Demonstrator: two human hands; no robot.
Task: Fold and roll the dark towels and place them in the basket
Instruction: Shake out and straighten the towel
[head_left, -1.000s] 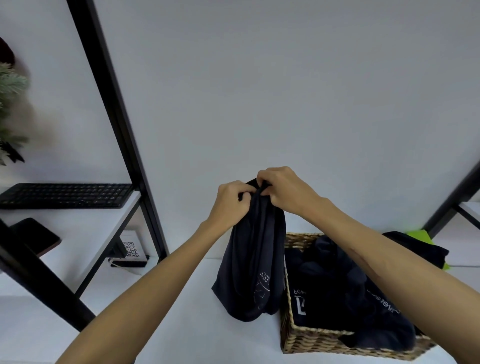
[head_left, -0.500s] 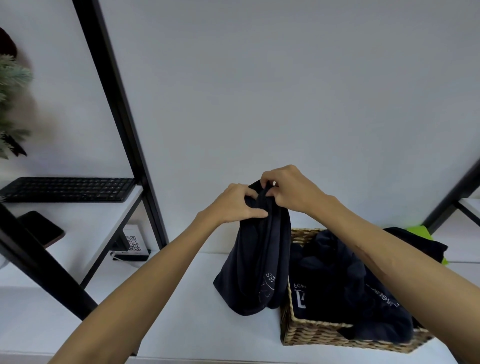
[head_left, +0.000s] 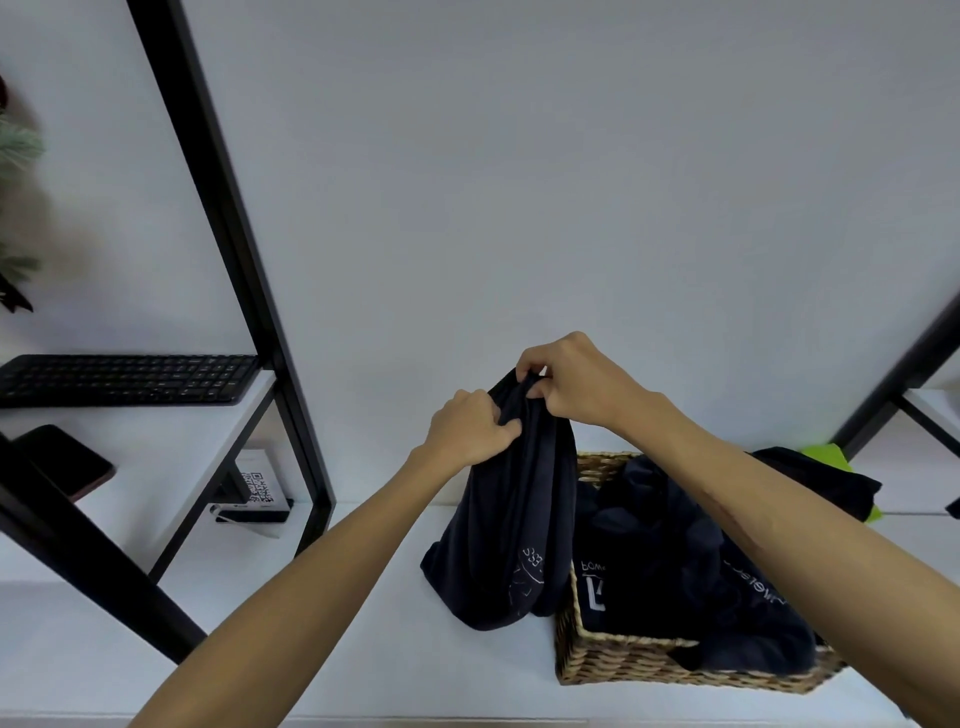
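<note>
While my left hand (head_left: 470, 428) bunches the cloth just below the top and my right hand (head_left: 576, 382) pinches its upper edge, the dark towel (head_left: 511, 519) hangs in the air in a loose, gathered column. Both hands are clamped on it, close together, fingers curled into the fabric. Its lower end droops to just above the white counter (head_left: 363, 649), beside the left wall of the wicker basket (head_left: 649, 665), which sits toward the counter's right end.

I judge the work to be at an early stage for this towel: it is neither folded flat nor rolled, only held up and bunched. Inside the basket lies a heap of dark cloth (head_left: 675, 571), but it looks rumpled rather than rolled, so I cannot say whether any of it counts as finished. Beyond the basket, another dark piece (head_left: 821, 483) lies over something bright green (head_left: 831, 457) near the counter's back right. What seems left: spread this towel, fold it, roll it, set it in, then deal with the rest.

White print shows on the hanging towel's lower part, curved letters and a line drawing, too creased to read. The cloth in the basket bears white lettering too; I make out perhaps "pow" and a blocky mark beneath, no more. On the lower shelf at the left, a small card (head_left: 257, 488) carries a QR code. A black keyboard (head_left: 124, 379) rests on the shelf above it.
</note>
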